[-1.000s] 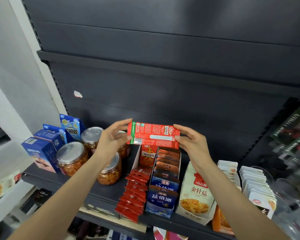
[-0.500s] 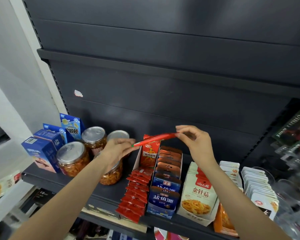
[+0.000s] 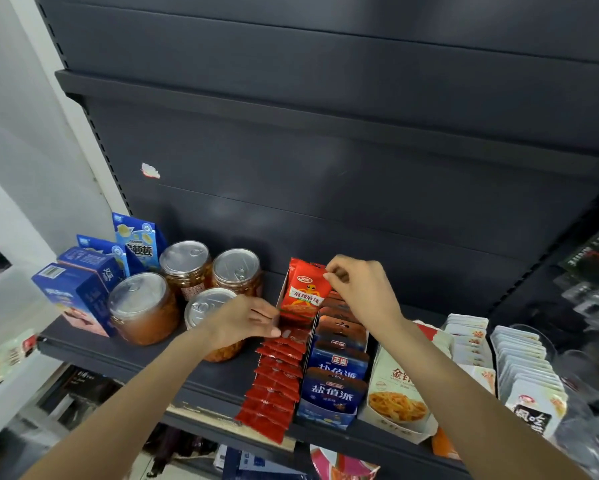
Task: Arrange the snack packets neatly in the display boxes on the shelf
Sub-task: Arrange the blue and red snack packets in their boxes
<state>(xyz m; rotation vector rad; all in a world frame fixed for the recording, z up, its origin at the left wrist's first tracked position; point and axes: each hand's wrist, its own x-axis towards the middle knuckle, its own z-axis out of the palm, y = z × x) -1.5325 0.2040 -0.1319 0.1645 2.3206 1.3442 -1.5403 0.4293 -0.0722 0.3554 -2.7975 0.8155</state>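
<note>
The dark shelf (image 3: 124,355) carries, left to right, blue cartons (image 3: 79,296), four foil-lidded jars (image 3: 142,306) and a crowd of display boxes, the jars sitting close beside the left hand (image 3: 242,322). In the narrow red display box (image 3: 281,289), the upright red snack packet (image 3: 303,292) stands at the back behind the row of red packets (image 3: 277,379). It looks light, thin, floppy and slick (best held by its top edge): the right hand (image 3: 363,289) pinches its top corner, while the left fingers (image 3: 268,332) lie straight against the row.

**What the shelf view keeps from sight**

Beside the blue packets (image 3: 332,386), the right hand (image 3: 363,289) covers the back of their row. The left hand (image 3: 242,322) hides part of the nearest jar (image 3: 204,306). Right of the blue packets, the white packets (image 3: 526,382) blur, perhaps printed with a figure; the hanging goods (image 3: 595,271) beyond are cut by the edge.
</note>
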